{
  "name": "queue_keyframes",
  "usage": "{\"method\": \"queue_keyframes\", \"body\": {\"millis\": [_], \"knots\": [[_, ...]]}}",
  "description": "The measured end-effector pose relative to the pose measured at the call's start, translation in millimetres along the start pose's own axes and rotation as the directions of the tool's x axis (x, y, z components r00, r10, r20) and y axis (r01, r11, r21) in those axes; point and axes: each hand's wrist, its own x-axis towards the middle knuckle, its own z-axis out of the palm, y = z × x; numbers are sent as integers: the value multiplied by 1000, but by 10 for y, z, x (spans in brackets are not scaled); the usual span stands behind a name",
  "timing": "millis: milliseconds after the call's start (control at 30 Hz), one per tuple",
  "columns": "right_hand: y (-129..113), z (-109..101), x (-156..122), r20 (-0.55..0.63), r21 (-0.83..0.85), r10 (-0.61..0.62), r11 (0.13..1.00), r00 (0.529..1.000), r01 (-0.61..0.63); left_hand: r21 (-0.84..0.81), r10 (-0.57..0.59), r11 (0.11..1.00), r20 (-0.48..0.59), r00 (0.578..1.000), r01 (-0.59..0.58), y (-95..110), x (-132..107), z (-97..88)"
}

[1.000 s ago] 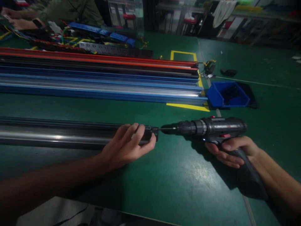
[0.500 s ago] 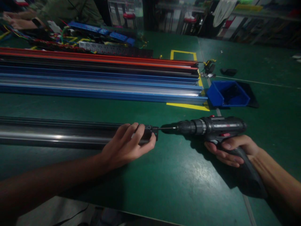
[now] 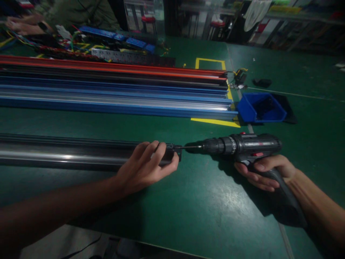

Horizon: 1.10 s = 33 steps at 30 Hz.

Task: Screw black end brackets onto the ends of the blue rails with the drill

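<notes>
My left hand (image 3: 149,163) is closed around the right end of a long black metal profile (image 3: 67,153) lying on the green table. A small dark end piece (image 3: 178,154) sticks out past its fingertips. My right hand (image 3: 265,172) grips the handle of a black cordless drill (image 3: 229,144), index finger at the trigger. From the chuck a long thin bit (image 3: 190,146) points left, its tip meeting the profile's end near my left fingers. Whether a screw sits at the tip is too small to tell.
Behind lie long blue profiles (image 3: 121,100) and an orange-red one (image 3: 107,65). A blue bin (image 3: 249,108) with dark contents stands right of them. Blue power strips (image 3: 115,36) and wires lie farther back, near another person's hands (image 3: 24,25). The table's front edge (image 3: 151,245) runs below.
Both my hands, the drill and the profile stay practically in place. At the back left, the other person's hands have shifted slightly.
</notes>
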Motion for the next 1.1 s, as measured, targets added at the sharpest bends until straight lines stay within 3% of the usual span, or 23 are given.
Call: {"method": "queue_keyframes", "body": {"millis": [567,800,1100], "knots": [[-18,68,-11,-116,0,19,1000,993,-19,4,0,1000,2,1000,0,8,-9,18],[32,-36,21,29,32,-41,999,999,40,-3,-5,1000,-10,1000,5,3,-22,38],[3,0,1,35,48,-31,998,999,29,-5,-2,1000,-13,1000,2,8,-16,29]]}}
